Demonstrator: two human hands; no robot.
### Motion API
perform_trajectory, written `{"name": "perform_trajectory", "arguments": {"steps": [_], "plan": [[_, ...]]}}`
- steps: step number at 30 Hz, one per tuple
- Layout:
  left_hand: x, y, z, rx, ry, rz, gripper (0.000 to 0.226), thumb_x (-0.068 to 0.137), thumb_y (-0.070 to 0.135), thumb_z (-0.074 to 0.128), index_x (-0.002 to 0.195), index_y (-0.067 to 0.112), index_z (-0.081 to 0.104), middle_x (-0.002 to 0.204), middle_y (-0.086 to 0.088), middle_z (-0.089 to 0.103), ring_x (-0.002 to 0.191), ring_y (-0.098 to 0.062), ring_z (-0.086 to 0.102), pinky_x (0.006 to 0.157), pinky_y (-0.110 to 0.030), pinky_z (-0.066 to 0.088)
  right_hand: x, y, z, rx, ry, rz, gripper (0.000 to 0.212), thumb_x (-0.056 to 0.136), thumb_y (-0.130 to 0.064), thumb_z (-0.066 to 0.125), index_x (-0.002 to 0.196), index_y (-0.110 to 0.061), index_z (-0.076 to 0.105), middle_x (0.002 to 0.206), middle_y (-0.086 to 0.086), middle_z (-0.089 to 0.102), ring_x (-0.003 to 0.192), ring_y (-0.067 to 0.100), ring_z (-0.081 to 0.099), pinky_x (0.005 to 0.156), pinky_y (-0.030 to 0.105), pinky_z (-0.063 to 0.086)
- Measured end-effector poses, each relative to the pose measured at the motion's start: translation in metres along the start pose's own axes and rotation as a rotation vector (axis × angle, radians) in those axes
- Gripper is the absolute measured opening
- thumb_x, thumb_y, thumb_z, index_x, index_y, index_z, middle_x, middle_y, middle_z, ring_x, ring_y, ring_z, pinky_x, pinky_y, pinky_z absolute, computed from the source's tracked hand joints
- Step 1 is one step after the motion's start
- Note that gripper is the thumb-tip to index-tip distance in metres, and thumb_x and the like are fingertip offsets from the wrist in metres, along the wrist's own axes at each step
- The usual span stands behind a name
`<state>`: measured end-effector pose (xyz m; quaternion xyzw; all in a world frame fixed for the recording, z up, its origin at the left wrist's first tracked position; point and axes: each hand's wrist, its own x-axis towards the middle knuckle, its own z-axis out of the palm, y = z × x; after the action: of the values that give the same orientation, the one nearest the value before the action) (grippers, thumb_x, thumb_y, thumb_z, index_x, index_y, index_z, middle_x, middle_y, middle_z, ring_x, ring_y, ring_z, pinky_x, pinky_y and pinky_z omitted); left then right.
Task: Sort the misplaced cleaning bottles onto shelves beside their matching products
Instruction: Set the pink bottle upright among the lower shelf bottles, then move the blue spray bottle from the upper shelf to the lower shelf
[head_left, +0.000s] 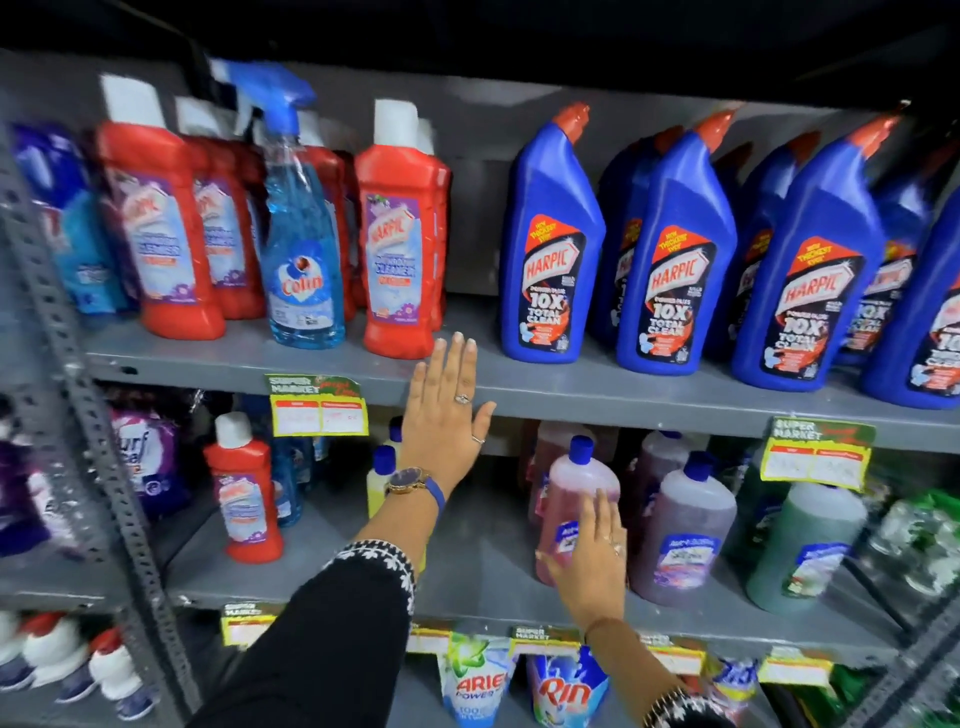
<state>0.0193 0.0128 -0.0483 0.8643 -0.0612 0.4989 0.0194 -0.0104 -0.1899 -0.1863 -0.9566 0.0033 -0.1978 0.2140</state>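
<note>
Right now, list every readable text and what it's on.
"HARPIC 10X TOTAL CLEAN": blue bottles
"HARPIC CLEANER": red bottles
"Colin": spray bottle
"SUPER MARKET": shelf tags; prices unreadable
"ARIEL POWER": pouch
"Rin": pouch
Pink bottle label: blurred

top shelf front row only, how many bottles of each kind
red Harpic bottles: 2
Colin spray bottle: 1
blue Harpic bottles: 4, the last cut off at the right edge
total: 7
</note>
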Motion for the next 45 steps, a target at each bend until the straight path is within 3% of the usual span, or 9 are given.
{"name": "perform_trajectory", "arguments": {"steps": [9, 12, 16, 19, 26, 31, 36, 43, 45], "plan": [[-0.019, -0.036, -0.052, 0.012, -0.106, -0.06, 0.065, 0.095, 0.04, 0.032, 0.147, 0.004, 0.017, 0.153, -0.013, 0.023, 0.142, -0.026, 0.015, 0.117, -0.04, 0.009, -0.062, -0.087, 0.061, 0.063, -0.29, -0.392, 0.101, 0.078, -0.05, 0.066, 0.149, -0.024, -0.002, 0.159, 0.0, -0.007, 0.148, 0.028, -0.003, 0.119, 0.038, 0.001], [-0.029, -0.078, -0.073, 0.051, -0.083, -0.113, 0.066, 0.092, 0.037, 0.036, 0.147, 0.004, 0.02, 0.152, -0.013, 0.026, 0.141, -0.027, 0.018, 0.116, -0.037, 0.004, -0.097, -0.138, 0.082, 0.123, -0.305, -0.508, 0.105, 0.066, -0.05, 0.073, 0.149, -0.02, 0.016, 0.159, 0.008, 0.014, 0.145, 0.031, 0.018, 0.116, 0.037, 0.02], [-0.03, -0.162, -0.106, 0.13, 0.003, -0.154, 0.069, 0.093, 0.028, 0.052, 0.147, 0.004, 0.017, 0.153, -0.014, 0.022, 0.142, -0.024, 0.01, 0.117, -0.04, 0.004, -0.114, -0.232, 0.096, 0.34, -0.367, -0.686, 0.102, 0.077, -0.052, 0.06, 0.142, -0.033, -0.016, 0.152, -0.006, -0.024, 0.142, 0.026, -0.02, 0.118, 0.041, -0.005], [-0.018, -0.222, -0.127, 0.157, 0.083, -0.237, 0.069, 0.091, 0.029, 0.048, 0.146, 0.0, 0.02, 0.152, -0.017, 0.023, 0.142, -0.027, 0.013, 0.115, -0.048, 0.014, -0.104, -0.307, 0.086, 0.466, -0.292, -0.74, 0.096, 0.081, -0.046, 0.059, 0.146, -0.037, -0.011, 0.156, -0.009, -0.018, 0.146, 0.023, -0.014, 0.12, 0.041, -0.002], [0.019, -0.344, -0.147, 0.21, 0.131, -0.203, 0.073, 0.093, 0.02, 0.059, 0.147, -0.001, 0.015, 0.154, -0.019, 0.016, 0.142, -0.032, 0.011, 0.115, -0.045, 0.007, -0.056, -0.451, 0.056, 0.727, 0.028, -0.673, 0.077, 0.085, -0.026, 0.052, 0.15, -0.022, 0.011, 0.155, -0.012, -0.001, 0.146, 0.012, -0.007, 0.12, 0.029, -0.002], [0.044, -0.384, -0.133, 0.156, 0.122, -0.071, 0.073, 0.092, 0.016, 0.06, 0.146, -0.003, 0.016, 0.153, -0.021, 0.016, 0.141, -0.033, 0.012, 0.114, -0.046, 0.01, -0.008, -0.496, 0.034, 0.828, 0.267, -0.543, 0.075, 0.084, -0.018, 0.055, 0.148, -0.016, 0.016, 0.158, 0.005, 0.015, 0.146, 0.014, 0.002, 0.119, 0.029, 0.004], [0.046, -0.39, -0.108, -0.036, 0.212, -0.049, 0.062, 0.095, 0.024, 0.034, 0.147, -0.002, 0.011, 0.153, -0.018, 0.013, 0.142, -0.021, 0.005, 0.117, -0.033, 0.001, 0.045, -0.51, 0.006, 0.844, 0.45, -0.379, 0.077, 0.081, -0.014, 0.062, 0.146, -0.009, 0.021, 0.157, 0.013, 0.017, 0.145, 0.023, 0.008, 0.115, 0.016, 0.001], [0.046, -0.398, -0.097, -0.049, 0.287, -0.003, 0.06, 0.094, 0.023, 0.031, 0.147, -0.001, 0.015, 0.153, -0.019, 0.019, 0.142, -0.025, 0.011, 0.117, -0.032, 0.002, 0.103, -0.53, -0.04, 0.844, 0.664, -0.179, 0.079, 0.082, -0.015, 0.064, 0.146, -0.009, 0.019, 0.158, 0.012, 0.015, 0.147, 0.026, 0.006, 0.118, 0.047, 0.022], [0.046, -0.399, -0.097, -0.045, 0.288, 0.005, 0.06, 0.094, 0.023, 0.031, 0.146, -0.002, 0.016, 0.153, -0.018, 0.019, 0.142, -0.025, 0.012, 0.117, -0.031, 0.002, 0.116, -0.534, -0.053, 0.834, 0.734, -0.14, 0.078, 0.082, -0.016, 0.063, 0.146, -0.008, 0.019, 0.158, 0.013, 0.016, 0.147, 0.028, 0.007, 0.119, 0.05, 0.017]]}}
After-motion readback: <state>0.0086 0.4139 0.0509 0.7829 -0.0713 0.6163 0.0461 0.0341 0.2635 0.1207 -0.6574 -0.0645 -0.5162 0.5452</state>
